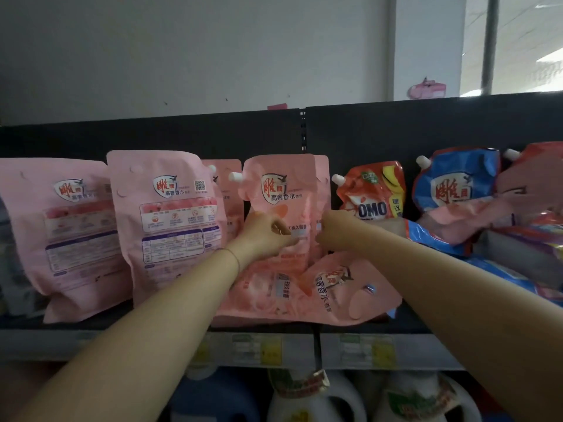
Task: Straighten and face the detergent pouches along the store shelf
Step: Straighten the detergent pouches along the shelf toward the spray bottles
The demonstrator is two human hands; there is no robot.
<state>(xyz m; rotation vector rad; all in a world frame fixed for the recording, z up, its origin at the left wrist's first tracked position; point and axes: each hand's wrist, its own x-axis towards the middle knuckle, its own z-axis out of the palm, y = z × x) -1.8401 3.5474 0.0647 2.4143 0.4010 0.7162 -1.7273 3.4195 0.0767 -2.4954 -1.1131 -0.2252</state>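
Left grip, right grip clasp pouch (arms outstretched)

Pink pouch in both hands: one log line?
left hand grips upright pink pouch | right hand grips its edge | fallen pink pouch below

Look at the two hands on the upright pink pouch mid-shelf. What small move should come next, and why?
Probably press the upright pink pouch back, square against the pouch behind it, then release. The left hand and right hand grip its two sides, it already shows its front, and a fallen pink pouch lies tilted at its foot, awaiting hands.
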